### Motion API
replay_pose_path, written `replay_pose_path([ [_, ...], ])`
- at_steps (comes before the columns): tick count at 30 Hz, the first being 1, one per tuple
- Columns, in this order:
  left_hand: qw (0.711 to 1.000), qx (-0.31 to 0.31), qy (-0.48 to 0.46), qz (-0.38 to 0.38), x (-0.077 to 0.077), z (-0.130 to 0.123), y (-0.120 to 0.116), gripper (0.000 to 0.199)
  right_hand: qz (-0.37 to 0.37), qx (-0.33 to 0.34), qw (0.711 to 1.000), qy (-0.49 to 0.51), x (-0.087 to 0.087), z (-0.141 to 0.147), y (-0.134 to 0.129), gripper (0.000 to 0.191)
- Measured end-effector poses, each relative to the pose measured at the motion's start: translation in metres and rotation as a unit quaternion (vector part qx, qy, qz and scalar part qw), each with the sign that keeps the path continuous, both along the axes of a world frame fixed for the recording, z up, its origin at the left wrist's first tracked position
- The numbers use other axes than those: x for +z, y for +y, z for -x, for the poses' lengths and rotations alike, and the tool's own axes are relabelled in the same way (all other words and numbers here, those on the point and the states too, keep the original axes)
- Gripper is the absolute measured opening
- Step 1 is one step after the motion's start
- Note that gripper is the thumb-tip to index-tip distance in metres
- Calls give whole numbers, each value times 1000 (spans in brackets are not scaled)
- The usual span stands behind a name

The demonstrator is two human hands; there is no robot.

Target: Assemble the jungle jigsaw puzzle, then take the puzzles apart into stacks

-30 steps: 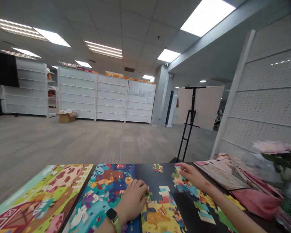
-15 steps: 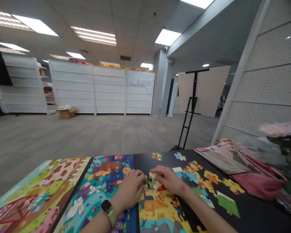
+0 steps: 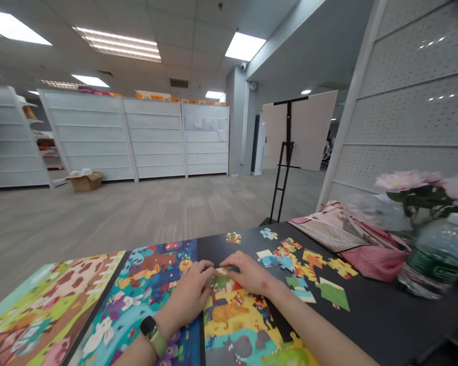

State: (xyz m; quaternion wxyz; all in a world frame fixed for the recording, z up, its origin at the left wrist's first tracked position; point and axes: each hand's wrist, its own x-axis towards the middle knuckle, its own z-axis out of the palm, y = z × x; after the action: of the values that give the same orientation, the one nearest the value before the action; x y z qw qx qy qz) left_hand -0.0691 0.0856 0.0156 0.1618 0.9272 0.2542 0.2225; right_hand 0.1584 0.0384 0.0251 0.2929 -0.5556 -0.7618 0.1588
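Note:
Both hands meet at the far edge of a partly assembled jigsaw puzzle (image 3: 229,310) showing a leopard and a hippo on yellow and teal. My left hand (image 3: 191,292), with a watch (image 3: 149,328) on its wrist, has bent fingers pressed together at the puzzle's upper left corner. My right hand (image 3: 248,272) curls its fingers and thumb over a green and cream puzzle piece (image 3: 222,272) at the same edge. Fingers cover much of that piece, and its joints are hidden. The left fingertips touch or nearly touch it; I cannot tell which.
Two assembled puzzles, one of a farm (image 3: 87,277) and one blue (image 3: 137,284), lie on the left. Loose pieces (image 3: 309,259) spread over the black table (image 3: 381,315) on the right. Beyond them are a pink bag (image 3: 381,256), a bottle (image 3: 435,259) and flowers (image 3: 408,180).
My view has turned to the right, so the scene sits further left. The hands have closed in on the puzzle's far edge, and less of the green piece shows between them.

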Motion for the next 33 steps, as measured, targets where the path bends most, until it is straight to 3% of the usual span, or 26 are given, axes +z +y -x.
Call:
replay_pose_path([
  [4,1000,-29,6,5,2,1,-1,52,-7,-31,999,-15,-2,2,-1,25],
  [7,999,-48,3,8,4,1,-3,46,-11,-79,996,-28,0,-7,2,29],
  [11,998,-55,5,12,7,0,-6,34,12,-159,986,-55,12,-54,1,15],
  [15,998,-55,6,17,9,0,-7,29,68,-235,966,-88,24,-111,-14,20],
  [18,998,-54,0,19,8,0,-6,28,107,-239,959,-105,22,-128,-21,28],
  [24,998,-54,-5,16,5,1,-4,29,142,-195,965,-103,11,-118,-16,29],
  [30,999,-51,3,14,9,1,-6,28,122,-159,977,-73,22,-97,-21,46],
  [33,999,-50,0,13,9,0,-6,29,119,-138,981,-63,26,-84,-21,39],
])
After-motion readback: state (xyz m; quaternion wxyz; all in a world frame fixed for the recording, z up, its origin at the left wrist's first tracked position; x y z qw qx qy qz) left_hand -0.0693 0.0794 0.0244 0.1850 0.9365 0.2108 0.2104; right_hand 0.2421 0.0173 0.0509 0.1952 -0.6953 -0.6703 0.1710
